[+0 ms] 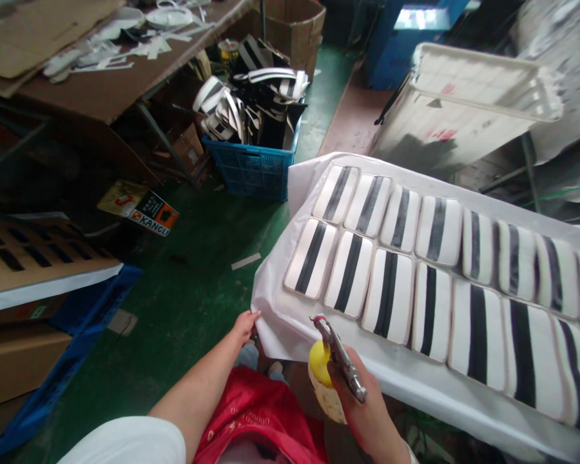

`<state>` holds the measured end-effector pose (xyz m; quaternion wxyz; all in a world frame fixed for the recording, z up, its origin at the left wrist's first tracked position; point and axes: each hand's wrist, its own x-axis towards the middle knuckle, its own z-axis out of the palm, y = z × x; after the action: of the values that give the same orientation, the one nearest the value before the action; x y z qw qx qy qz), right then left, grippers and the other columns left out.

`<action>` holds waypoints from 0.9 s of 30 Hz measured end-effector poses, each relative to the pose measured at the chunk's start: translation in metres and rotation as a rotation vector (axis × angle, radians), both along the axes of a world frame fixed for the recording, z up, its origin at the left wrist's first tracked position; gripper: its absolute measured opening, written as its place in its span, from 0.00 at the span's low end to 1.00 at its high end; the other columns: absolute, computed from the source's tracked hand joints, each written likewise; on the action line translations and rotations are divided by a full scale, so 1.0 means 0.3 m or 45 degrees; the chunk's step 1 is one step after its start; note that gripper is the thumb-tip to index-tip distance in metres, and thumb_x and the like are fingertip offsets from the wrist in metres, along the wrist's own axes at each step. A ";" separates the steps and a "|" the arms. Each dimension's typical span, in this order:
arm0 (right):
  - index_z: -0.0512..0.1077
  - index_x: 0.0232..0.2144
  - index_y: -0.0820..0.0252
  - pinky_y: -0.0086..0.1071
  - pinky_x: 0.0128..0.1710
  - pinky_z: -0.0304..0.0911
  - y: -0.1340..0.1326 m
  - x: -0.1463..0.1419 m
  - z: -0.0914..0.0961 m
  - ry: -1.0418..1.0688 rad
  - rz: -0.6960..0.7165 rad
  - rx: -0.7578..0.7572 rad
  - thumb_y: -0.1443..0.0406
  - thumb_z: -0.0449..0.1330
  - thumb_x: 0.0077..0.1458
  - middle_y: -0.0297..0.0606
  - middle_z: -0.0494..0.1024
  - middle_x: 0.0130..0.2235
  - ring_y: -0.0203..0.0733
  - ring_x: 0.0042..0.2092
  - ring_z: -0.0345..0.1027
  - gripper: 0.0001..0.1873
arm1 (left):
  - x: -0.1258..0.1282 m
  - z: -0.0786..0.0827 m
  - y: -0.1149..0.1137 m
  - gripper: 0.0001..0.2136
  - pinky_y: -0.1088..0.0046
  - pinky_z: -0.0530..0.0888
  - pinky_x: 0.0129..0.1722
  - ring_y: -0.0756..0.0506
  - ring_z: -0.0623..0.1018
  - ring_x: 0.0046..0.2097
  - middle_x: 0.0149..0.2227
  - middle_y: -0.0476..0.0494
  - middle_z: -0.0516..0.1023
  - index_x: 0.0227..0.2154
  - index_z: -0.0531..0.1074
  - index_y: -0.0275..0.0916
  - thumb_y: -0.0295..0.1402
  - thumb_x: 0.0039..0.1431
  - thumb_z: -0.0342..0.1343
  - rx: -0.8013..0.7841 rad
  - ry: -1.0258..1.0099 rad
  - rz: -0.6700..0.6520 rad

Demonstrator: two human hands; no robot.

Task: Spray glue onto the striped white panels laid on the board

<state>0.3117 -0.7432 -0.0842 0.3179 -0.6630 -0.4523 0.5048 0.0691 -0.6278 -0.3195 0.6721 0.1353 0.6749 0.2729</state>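
Observation:
My right hand (367,406) is closed round a spray gun (341,357) with a metal trigger and a yellow cup, its nozzle near the front edge of a white sheet (275,303). My left hand (245,324) pinches the lower left corner of that sheet. On the sheet lie several white pieces with black stripes (350,274), set in two rows on a board that runs off to the right.
A blue crate (251,169) full of black-and-white strips stands on the green floor ahead. A brown table (106,90) with scraps is at the upper left. Cardboard boxes (14,361) sit at the left, and a white plastic tray (468,103) leans at the upper right.

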 end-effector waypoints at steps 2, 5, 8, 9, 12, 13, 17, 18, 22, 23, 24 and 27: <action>0.67 0.48 0.55 0.28 0.42 0.64 -0.018 -0.010 0.005 -0.007 0.009 -0.005 0.53 0.52 0.64 0.35 0.75 0.41 0.41 0.41 0.68 0.17 | -0.002 -0.004 -0.004 0.10 0.73 0.72 0.30 0.49 0.75 0.26 0.24 0.48 0.76 0.27 0.71 0.35 0.35 0.47 0.66 -0.042 0.033 -0.015; 0.67 0.50 0.55 0.28 0.42 0.65 -0.042 -0.031 0.011 0.016 0.001 -0.014 0.53 0.52 0.63 0.35 0.76 0.43 0.42 0.43 0.69 0.18 | -0.014 -0.015 -0.001 0.09 0.74 0.71 0.29 0.50 0.75 0.25 0.23 0.49 0.75 0.26 0.71 0.36 0.35 0.47 0.65 -0.084 0.077 -0.034; 0.67 0.51 0.56 0.29 0.43 0.66 -0.062 -0.057 0.015 0.023 -0.016 -0.031 0.54 0.53 0.63 0.36 0.76 0.42 0.43 0.44 0.70 0.19 | -0.032 -0.022 0.008 0.08 0.75 0.70 0.27 0.50 0.74 0.24 0.21 0.50 0.74 0.25 0.71 0.36 0.33 0.47 0.64 -0.116 0.135 -0.081; 0.67 0.51 0.56 0.29 0.43 0.66 -0.066 -0.065 0.016 0.018 -0.024 -0.032 0.54 0.53 0.63 0.36 0.76 0.42 0.43 0.44 0.70 0.19 | -0.037 -0.022 0.012 0.08 0.75 0.70 0.27 0.50 0.73 0.23 0.20 0.50 0.73 0.24 0.71 0.36 0.33 0.48 0.64 -0.124 0.151 -0.099; 0.67 0.51 0.55 0.28 0.43 0.66 -0.070 -0.090 0.018 0.006 -0.066 -0.026 0.54 0.53 0.63 0.35 0.75 0.42 0.43 0.45 0.70 0.18 | -0.045 -0.019 0.025 0.08 0.75 0.69 0.26 0.50 0.73 0.23 0.18 0.50 0.72 0.21 0.70 0.36 0.32 0.48 0.63 -0.144 0.183 -0.159; 0.67 0.52 0.54 0.28 0.43 0.65 -0.066 -0.098 0.019 0.007 -0.083 -0.025 0.55 0.52 0.64 0.35 0.75 0.42 0.42 0.46 0.69 0.18 | -0.046 -0.017 0.029 0.09 0.75 0.69 0.26 0.49 0.73 0.23 0.17 0.50 0.71 0.21 0.70 0.37 0.32 0.48 0.64 -0.151 0.190 -0.181; 0.65 0.53 0.53 0.27 0.44 0.66 -0.031 -0.126 0.020 -0.017 -0.155 0.016 0.55 0.52 0.64 0.35 0.75 0.44 0.42 0.47 0.69 0.18 | -0.044 -0.020 0.042 0.10 0.75 0.68 0.24 0.50 0.72 0.21 0.17 0.50 0.71 0.19 0.68 0.37 0.31 0.48 0.64 -0.172 0.211 -0.268; 0.66 0.53 0.54 0.28 0.45 0.66 -0.020 -0.133 0.019 -0.030 -0.174 0.035 0.56 0.53 0.64 0.36 0.75 0.45 0.42 0.47 0.69 0.18 | -0.044 -0.024 0.044 0.10 0.76 0.67 0.24 0.50 0.71 0.21 0.16 0.50 0.71 0.19 0.68 0.37 0.31 0.48 0.63 -0.175 0.214 -0.291; 0.66 0.52 0.56 0.31 0.47 0.66 0.002 -0.155 0.019 -0.057 -0.247 0.075 0.56 0.54 0.63 0.39 0.76 0.46 0.44 0.46 0.71 0.18 | -0.056 -0.042 0.053 0.11 0.76 0.65 0.24 0.50 0.70 0.21 0.17 0.51 0.70 0.20 0.69 0.37 0.35 0.47 0.64 -0.187 0.226 -0.389; 0.66 0.52 0.56 0.31 0.47 0.66 0.001 -0.160 0.020 -0.057 -0.256 0.071 0.56 0.54 0.63 0.38 0.76 0.46 0.44 0.46 0.71 0.17 | -0.061 -0.046 0.054 0.12 0.75 0.65 0.24 0.50 0.71 0.21 0.17 0.51 0.71 0.20 0.69 0.37 0.36 0.47 0.65 -0.193 0.233 -0.414; 0.66 0.52 0.55 0.30 0.46 0.66 -0.004 -0.166 0.020 -0.056 -0.259 0.062 0.57 0.54 0.63 0.38 0.76 0.46 0.44 0.46 0.71 0.17 | -0.066 -0.050 0.056 0.12 0.75 0.66 0.25 0.50 0.71 0.21 0.18 0.51 0.71 0.20 0.69 0.37 0.37 0.47 0.65 -0.199 0.243 -0.438; 0.66 0.52 0.53 0.28 0.45 0.66 -0.028 -0.182 0.020 -0.054 -0.237 0.037 0.57 0.54 0.64 0.35 0.76 0.46 0.42 0.46 0.70 0.16 | -0.079 -0.057 0.061 0.12 0.74 0.65 0.27 0.49 0.71 0.22 0.18 0.51 0.71 0.21 0.69 0.37 0.38 0.47 0.64 -0.210 0.275 -0.502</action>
<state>0.2571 -0.7515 -0.0781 0.3634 -0.7081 -0.4025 0.4522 0.0453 -0.6094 -0.3365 0.6449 0.2376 0.7235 0.0645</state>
